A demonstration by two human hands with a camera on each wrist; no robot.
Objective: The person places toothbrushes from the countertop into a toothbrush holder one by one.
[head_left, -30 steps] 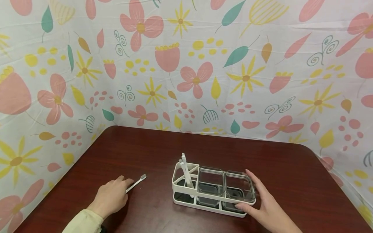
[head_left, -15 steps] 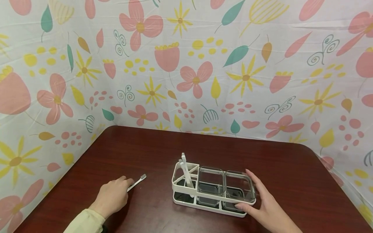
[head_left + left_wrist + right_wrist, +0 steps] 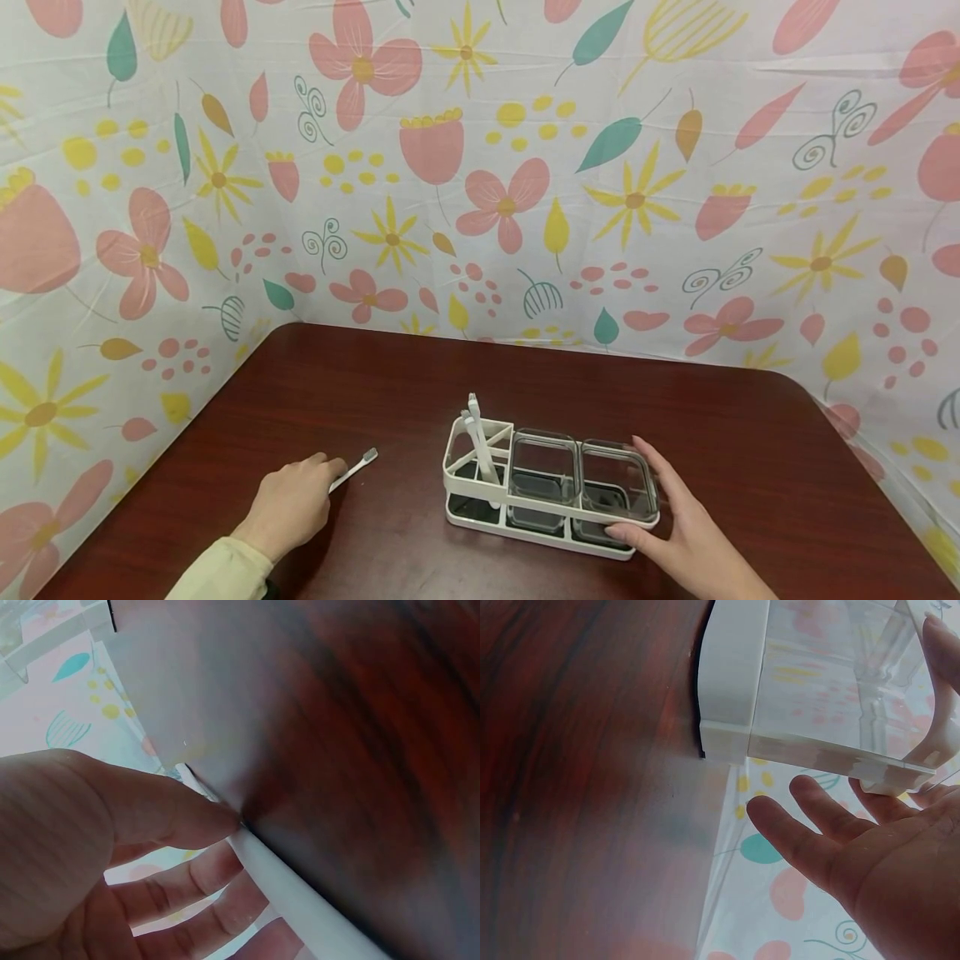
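A white toothbrush (image 3: 361,467) with a grey bristle head lies low over the table, its head pointing away and to the right. My left hand (image 3: 288,504) pinches its handle (image 3: 300,900) between thumb and fingers, as the left wrist view shows. To the right stands a white toothbrush holder (image 3: 543,496) with two clear cups in its right slots. Several white toothbrushes (image 3: 480,442) lean in its divided left compartment. My right hand (image 3: 686,529) holds the holder's right end between the thumb in front and a finger behind; the other fingers (image 3: 817,810) extend beside it.
Both hands work over a dark red-brown wooden table (image 3: 405,375) with rounded far corners. A flower-patterned cloth (image 3: 480,208) hangs close behind it and along the left side.
My left hand, with the toothbrush, has shifted very slightly to the right. The right hand and the toothbrush holder have stayed in place.
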